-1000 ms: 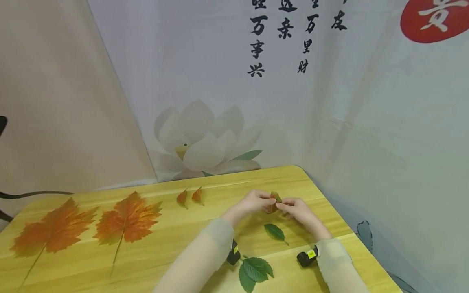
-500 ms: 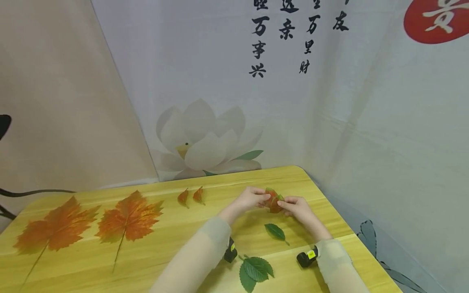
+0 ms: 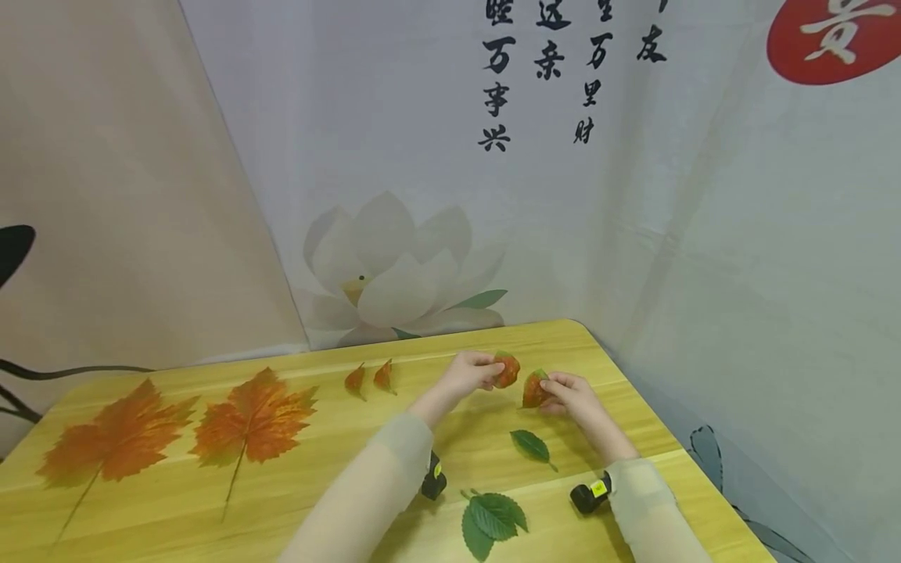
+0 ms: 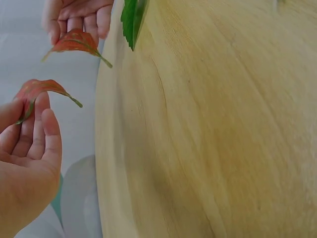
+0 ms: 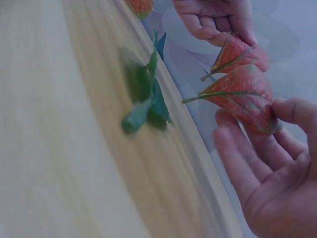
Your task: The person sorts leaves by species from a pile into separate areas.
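Observation:
My left hand (image 3: 468,373) pinches a small red-orange leaf (image 3: 506,370) between thumb and fingers, above the far right part of the table. Just to its right, my right hand (image 3: 572,393) pinches a second red-orange leaf (image 3: 534,389) with a green tip. A gap separates the two leaves in the head view. The left wrist view shows the left-hand leaf (image 4: 42,89) with its green stem pointing away from the palm. In the right wrist view, the right-hand leaf (image 5: 242,94) partly overlaps the other one. Below the hands lies a single green leaf (image 3: 530,446).
Overlapping green leaves (image 3: 493,520) lie between the forearms. Two small red leaves (image 3: 355,381) rest side by side near the table's back edge. Two large orange maple leaves (image 3: 253,418) spread over the left. A printed curtain (image 3: 422,156) hangs behind the yellow wood-grain table (image 3: 338,477).
The two red-orange leaves, bunched together at first, have come apart, one in each hand. My left hand has moved left and slightly away; the right has barely moved.

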Motion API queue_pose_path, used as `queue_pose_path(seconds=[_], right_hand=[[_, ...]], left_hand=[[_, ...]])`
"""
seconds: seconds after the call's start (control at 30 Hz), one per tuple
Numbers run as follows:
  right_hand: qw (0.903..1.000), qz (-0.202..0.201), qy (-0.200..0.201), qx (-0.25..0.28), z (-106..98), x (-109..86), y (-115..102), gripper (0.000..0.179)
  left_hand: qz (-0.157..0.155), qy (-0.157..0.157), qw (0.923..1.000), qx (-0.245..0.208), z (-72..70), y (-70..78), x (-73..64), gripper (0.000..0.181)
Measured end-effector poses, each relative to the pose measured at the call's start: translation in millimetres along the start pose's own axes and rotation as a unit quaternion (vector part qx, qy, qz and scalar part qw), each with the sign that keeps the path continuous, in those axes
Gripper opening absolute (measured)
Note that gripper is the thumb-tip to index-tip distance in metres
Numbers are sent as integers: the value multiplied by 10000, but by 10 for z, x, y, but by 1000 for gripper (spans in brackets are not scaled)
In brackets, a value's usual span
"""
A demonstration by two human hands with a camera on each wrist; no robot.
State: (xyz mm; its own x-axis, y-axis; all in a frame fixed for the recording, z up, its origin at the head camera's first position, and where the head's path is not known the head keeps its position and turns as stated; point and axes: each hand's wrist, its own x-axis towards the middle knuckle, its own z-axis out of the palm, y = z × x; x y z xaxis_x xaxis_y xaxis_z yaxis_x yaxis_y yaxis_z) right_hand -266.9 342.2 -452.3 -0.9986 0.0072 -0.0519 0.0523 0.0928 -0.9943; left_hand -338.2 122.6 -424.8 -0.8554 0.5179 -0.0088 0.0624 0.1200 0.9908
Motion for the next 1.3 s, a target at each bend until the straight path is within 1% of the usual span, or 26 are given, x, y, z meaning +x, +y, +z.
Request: queue_pose_path(seconds=[0.23, 0.37, 0.47, 0.67, 0.8, 0.9, 1.1, 1.3], right_hand=[[9989, 112, 92, 447, -25, -1, 32, 19], [9978, 224, 288, 560, -37, -15, 41, 20], [9970, 293, 346, 631, -50, -24, 50, 20], [9956, 301, 287, 837, -73, -19, 103, 18], [9942, 362, 196, 997, -88, -12, 143, 13], [9923, 428, 204, 1147, -99, -2, 167, 10], [9921, 343, 80, 1207, -102, 1, 175, 9], [9920, 333, 56, 1218, -113, -16, 152, 10]], left_hand=[[-60, 150, 9999, -41, -14, 9, 7, 18], [-13, 168, 9999, -5, -26, 19, 16, 16], [6, 197, 9998, 1, -42, 24, 21, 15], [27, 254, 9997, 47, -90, 41, -1, 20], [100, 265, 9996, 93, -162, 56, -46, 25], [123, 312, 9994, 126, -235, 68, -83, 29], [68, 471, 9987, 177, -350, 94, -130, 39], [71, 421, 9988, 246, -434, 105, -139, 40]])
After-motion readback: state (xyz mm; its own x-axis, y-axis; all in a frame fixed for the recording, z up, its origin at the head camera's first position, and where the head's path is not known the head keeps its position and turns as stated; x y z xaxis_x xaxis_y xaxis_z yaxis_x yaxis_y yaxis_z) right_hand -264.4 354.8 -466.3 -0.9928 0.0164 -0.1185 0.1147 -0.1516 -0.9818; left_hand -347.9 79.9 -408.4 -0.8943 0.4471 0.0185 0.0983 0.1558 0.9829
